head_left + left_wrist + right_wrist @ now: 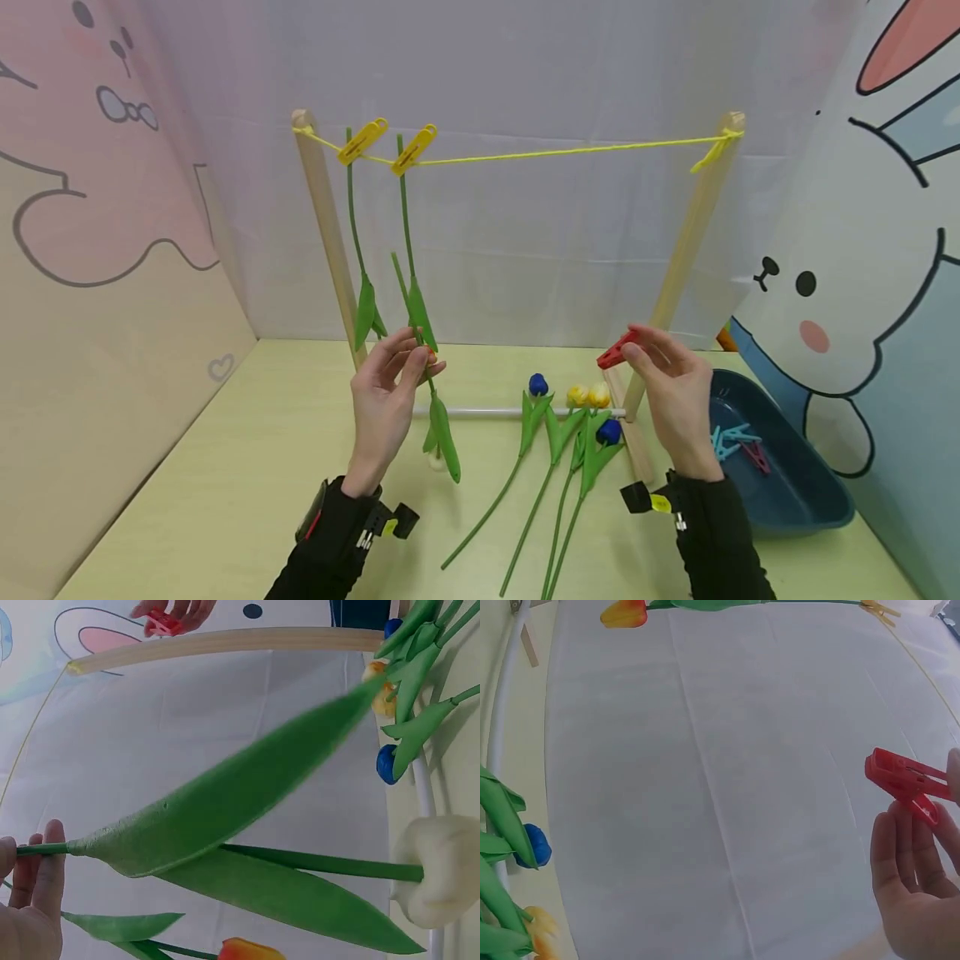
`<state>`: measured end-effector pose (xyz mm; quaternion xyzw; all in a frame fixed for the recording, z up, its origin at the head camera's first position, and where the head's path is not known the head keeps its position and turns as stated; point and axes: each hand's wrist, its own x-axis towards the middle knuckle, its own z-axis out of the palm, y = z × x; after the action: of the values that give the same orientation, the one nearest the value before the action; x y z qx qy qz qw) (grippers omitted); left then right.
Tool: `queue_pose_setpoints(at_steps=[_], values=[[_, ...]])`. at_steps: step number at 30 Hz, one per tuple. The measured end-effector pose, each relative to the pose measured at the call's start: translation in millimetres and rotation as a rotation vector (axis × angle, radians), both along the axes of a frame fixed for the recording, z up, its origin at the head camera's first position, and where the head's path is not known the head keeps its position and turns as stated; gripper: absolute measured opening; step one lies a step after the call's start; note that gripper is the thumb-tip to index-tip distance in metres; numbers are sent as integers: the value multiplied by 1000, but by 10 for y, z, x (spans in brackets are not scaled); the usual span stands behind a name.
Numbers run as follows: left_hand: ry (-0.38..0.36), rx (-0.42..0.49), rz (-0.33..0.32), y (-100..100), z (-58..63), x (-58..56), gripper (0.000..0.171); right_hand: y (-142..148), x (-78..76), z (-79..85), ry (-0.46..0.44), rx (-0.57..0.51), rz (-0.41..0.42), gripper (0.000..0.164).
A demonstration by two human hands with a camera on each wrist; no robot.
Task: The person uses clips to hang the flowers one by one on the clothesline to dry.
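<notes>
My left hand (384,408) pinches the green stem of an artificial tulip (446,437) between thumb and fingers. This tulip hangs head down, and its white bloom (442,874) shows in the left wrist view. My right hand (678,396) pinches a red clothespin (904,780) by its handle end, out near the right post. Two yellow clothespins (362,142) fix two upside-down tulips (406,217) by their stems to the left part of a yellow string (562,152). One hanging bloom (624,613) is orange-red and yellow.
Wooden posts (324,225) hold the string's ends, with a white rod (480,412) low between them. Several blue and yellow tulips (525,425) lie on the table at centre right. A dark blue basin (806,500) on the right contains light blue and dark red clothespins (731,440).
</notes>
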<state>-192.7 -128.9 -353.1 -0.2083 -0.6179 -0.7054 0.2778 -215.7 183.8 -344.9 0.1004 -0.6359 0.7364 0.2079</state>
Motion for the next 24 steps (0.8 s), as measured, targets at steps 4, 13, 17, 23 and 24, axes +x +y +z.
queue_pose_setpoints(at_steps=[4,13,17,23,24], values=[[-17,-49,-1,50,113,-46,33,-51,-62,132,70,18,-26,20],[22,-214,132,154,342,-159,23,-177,-251,485,339,32,25,18],[12,-207,120,178,435,-232,22,-247,-331,666,457,106,11,33],[33,-195,106,200,567,-370,22,-431,-395,961,590,200,-20,46],[34,-194,102,205,590,-396,22,-469,-404,1016,609,204,-12,45]])
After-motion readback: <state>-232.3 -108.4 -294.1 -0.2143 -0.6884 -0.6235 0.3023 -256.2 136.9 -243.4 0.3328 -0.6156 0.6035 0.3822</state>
